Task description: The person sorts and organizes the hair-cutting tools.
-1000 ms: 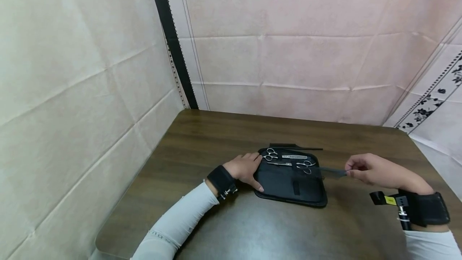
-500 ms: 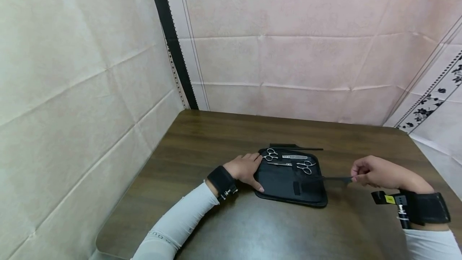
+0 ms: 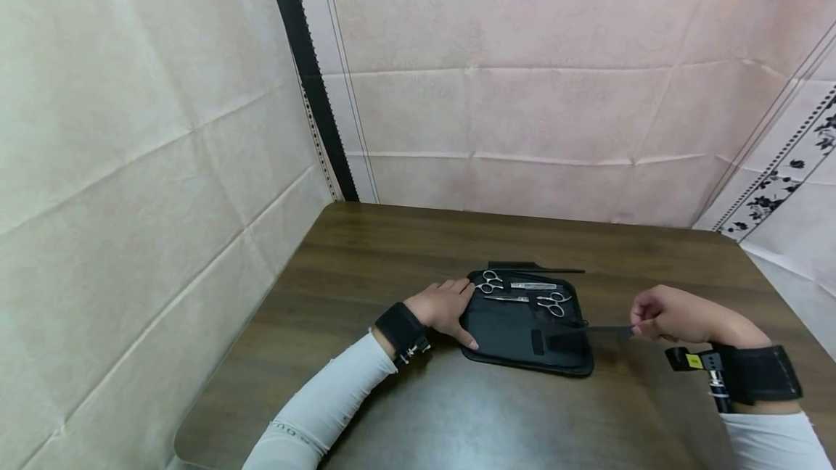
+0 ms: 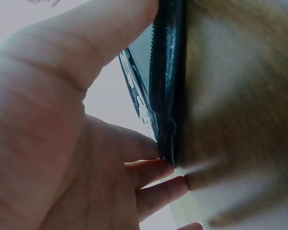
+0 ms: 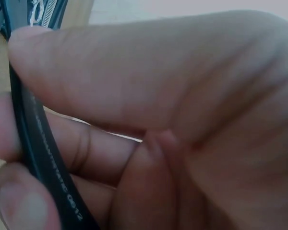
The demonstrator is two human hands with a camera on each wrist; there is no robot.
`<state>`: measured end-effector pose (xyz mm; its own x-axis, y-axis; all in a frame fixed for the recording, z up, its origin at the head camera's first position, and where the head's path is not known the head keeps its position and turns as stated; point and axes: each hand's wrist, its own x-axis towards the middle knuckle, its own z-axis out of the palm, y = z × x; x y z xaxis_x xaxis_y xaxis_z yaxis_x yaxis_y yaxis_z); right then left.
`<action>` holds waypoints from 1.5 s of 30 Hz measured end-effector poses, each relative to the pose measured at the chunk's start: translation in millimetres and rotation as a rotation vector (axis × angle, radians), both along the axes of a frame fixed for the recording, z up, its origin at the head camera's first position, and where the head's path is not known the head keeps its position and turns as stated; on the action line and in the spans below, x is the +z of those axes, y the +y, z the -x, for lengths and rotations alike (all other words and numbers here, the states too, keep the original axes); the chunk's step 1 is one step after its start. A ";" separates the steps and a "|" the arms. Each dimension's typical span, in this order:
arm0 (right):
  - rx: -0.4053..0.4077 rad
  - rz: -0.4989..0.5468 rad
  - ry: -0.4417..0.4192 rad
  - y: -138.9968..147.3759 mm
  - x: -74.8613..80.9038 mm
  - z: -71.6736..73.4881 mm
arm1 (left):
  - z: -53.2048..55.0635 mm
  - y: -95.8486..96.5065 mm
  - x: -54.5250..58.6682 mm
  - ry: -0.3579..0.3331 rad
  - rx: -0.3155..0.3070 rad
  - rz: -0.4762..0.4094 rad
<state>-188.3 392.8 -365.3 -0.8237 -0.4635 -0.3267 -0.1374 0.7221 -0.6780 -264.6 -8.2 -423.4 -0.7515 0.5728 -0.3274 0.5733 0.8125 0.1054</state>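
Note:
A black zippered case (image 3: 503,336) lies on the table with silver scissors (image 3: 554,303) and a second pair, thinning scissors (image 3: 490,283), on its far half. My left hand (image 3: 445,306) rests on the case's left edge, fingers and thumb spread along it; the left wrist view shows the fingertips at the zipper edge (image 4: 164,62). My right hand (image 3: 673,315), right of the case, pinches the end of a black comb (image 3: 610,330) between thumb and fingers. Pale lettering runs along the comb (image 5: 43,139). Its far end reaches over the case's right edge; whether it sits inside a pocket cannot be told.
Behind the case lies a black tail comb (image 3: 512,265), its thin tail pointing right. The brown wooden table (image 3: 392,238) has rounded corners and meets cloth-covered walls (image 3: 555,114) at the back and left.
My right hand has come slightly nearer, and the comb has dropped from across the scissors handles to the case's lower right part. My left hand stays put.

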 end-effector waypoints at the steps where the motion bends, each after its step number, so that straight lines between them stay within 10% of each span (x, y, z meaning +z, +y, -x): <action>1: -0.002 -0.007 0.003 -0.4 -0.7 0.1 | 0.0 0.1 -0.1 0.000 -0.002 0.000; 45: 0.013 -0.111 0.015 -20.0 -22.6 6.0 | 0.4 -0.9 -2.0 0.023 -0.015 0.008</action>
<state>-194.3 372.9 -387.9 -0.8232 -0.4357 -0.3641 -0.1567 0.7907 -0.5919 -264.9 -9.1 -425.4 -0.7501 0.5817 -0.3144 0.5880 0.8043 0.0852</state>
